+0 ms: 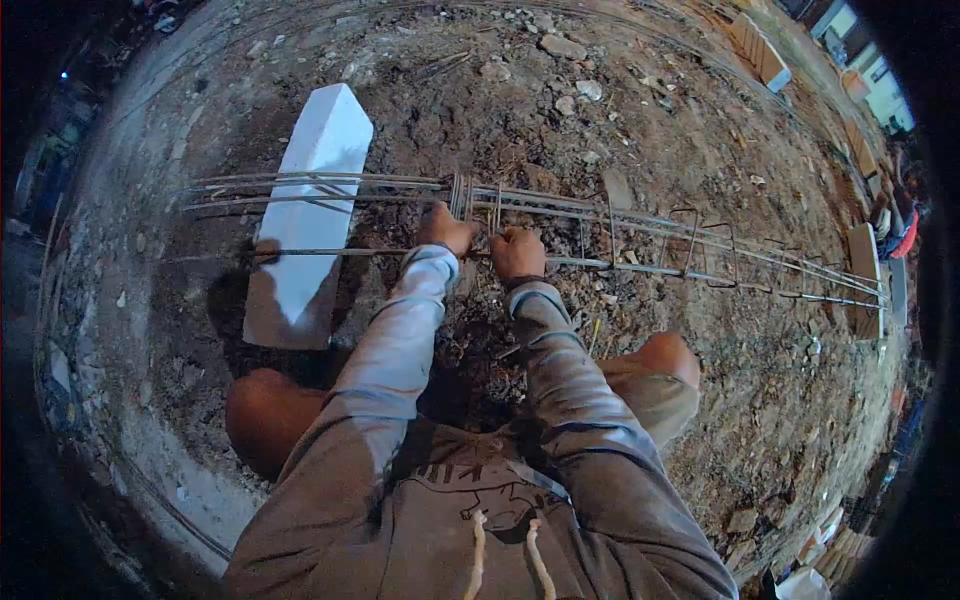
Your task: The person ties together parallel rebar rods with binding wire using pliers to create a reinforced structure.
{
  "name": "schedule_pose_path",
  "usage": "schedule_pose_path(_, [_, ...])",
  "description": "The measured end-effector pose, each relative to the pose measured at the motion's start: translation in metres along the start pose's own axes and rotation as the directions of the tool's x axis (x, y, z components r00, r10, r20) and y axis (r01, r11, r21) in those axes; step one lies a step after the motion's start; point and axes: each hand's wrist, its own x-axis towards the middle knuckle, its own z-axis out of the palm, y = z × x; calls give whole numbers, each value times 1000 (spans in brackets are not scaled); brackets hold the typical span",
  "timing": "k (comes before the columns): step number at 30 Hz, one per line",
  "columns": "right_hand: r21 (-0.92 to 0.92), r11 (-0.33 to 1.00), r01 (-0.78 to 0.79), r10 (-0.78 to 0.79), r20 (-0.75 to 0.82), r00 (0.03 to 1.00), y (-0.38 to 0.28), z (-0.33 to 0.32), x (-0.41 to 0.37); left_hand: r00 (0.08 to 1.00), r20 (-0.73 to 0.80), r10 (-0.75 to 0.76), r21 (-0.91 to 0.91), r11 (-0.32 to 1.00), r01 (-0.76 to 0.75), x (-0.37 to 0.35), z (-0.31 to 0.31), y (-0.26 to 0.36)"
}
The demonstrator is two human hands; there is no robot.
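Both your hands are closed on the rebar cage, which lies lengthwise across the dirt in front of your knees.

Your right hand is a tight fist around the near bar. Your left hand is curled shut just beside it, at the foot of the bunched stirrups; its fingers are hidden, so what they pinch cannot be told. The cage's left end rests on a white block lying across under the bars. To the right, single stirrups stand spaced along the bars. You squat over stony ground, with stacked bricks far off at the upper right.
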Motion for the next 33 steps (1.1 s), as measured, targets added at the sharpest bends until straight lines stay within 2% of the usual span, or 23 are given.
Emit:
schedule_pose_path(1, [-15, 1000, -5, 5, -7, 1000, -1, -2, -1, 1000, 11, 6, -12, 1000, -6, 14, 9, -11])
schedule_pose_path(3, [-84, 993, 88, -88, 3, 996, -1, -6, -1, 981, 94, 168, -61, 985, -163, 39, 22, -29])
schedule_pose_path(4, [-137, 988, 68, -58, 71, 996, -5, -8, 1, 962, 249, 116, -180, 981, -72, 29, 0, -24])
schedule_pose_path(5, [-139, 988, 67, -57, 73, 996, -11, -14, -3, 961, 251, 115, -182, 981, -70, 30, -2, -30])
schedule_pose_path(7, [-158, 985, -70, 90, 123, 988, -20, -22, -10, 995, 71, 73, -104, 992, -65, 28, -10, -37])
schedule_pose_path(9, [-149, 986, -72, 92, 131, 987, -6, -13, -9, 993, 94, 71, -119, 991, -60, 23, -26, -38])
schedule_pose_path(11, [-172, 985, 5, 12, 97, 995, -5, -16, -12, 993, 5, 115, -120, 986, -114, 23, -33, -42])
schedule_pose_path(13, [-142, 989, -52, 63, 74, 995, -2, -18, -11, 995, 61, 82, -85, 993, -77, 27, -32, -47])
schedule_pose_path(15, [-60, 998, -10, 16, 106, 994, 10, -22, -8, 996, 64, 63, -160, 986, -52, 47, -17, -72])
schedule_pose_path(16, [-57, 998, -17, 23, 107, 994, 11, -23, -9, 987, 141, 76, -281, 959, -34, 61, -12, -88])
schedule_pose_path(19, [-32, 998, 49, -47, 61, 997, 10, -24, -14, 989, 142, 43, -324, 946, 5, 61, -33, -100])
schedule_pose_path(20, [0, 998, 70, -70, 39, 997, 13, -20, -13, 1000, 20, 24, -230, 973, -18, 58, -34, -98])
schedule_pose_path(22, [33, 996, 84, -85, 23, 996, 19, -10, -16, 995, -101, 21, -212, 976, -42, 41, -36, -82])
schedule_pose_path(23, [145, 986, 85, -69, -111, 991, 24, -5, -19, 975, -220, 23, -200, 978, -68, 27, -36, -65])
schedule_pose_path(24, [251, 962, 102, -39, -245, 969, 27, -3, -21, 898, -438, -31, -100, 995, -14, 12, -34, -44])
schedule_pose_path(25, [245, 965, 96, -34, -247, 968, 26, -10, -29, 902, -430, -31, -103, 995, -15, 3, -28, -33])
schedule_pose_path(27, [430, 903, -18, 79, -124, 989, 18, -33, -49, 707, -675, 212, 117, 976, -181, -5, -18, -19])
schedule_pose_path(28, [381, 921, -76, 70, 27, 997, 20, -36, -56, 769, -596, 233, -101, 928, -360, 25, 13, -38])
schedule_pose_path(29, [375, 923, -81, 78, 22, 997, 25, -36, -58, 773, -589, 235, -107, 925, -364, 11, 9, -19])
schedule_pose_path(30, [366, 913, -179, 89, 251, 964, 35, -31, -58, 917, -309, 251, -172, 934, -314, -7, 10, 4])
schedule_pose_path(31, [335, 902, -273, 92, 467, 879, 47, -22, -57, 967, -1, 254, -215, 945, -248, -22, 10, 19])
schedule_pose_path(32, [486, 825, -289, 17, 489, 872, 59, -10, -60, 967, 0, 256, -219, 943, -250, -27, 22, 12])
schedule_pose_path(33, [487, 824, -289, 19, 487, 873, 71, 0, -63, 937, -132, 324, -164, 925, -343, -29, 39, -1])
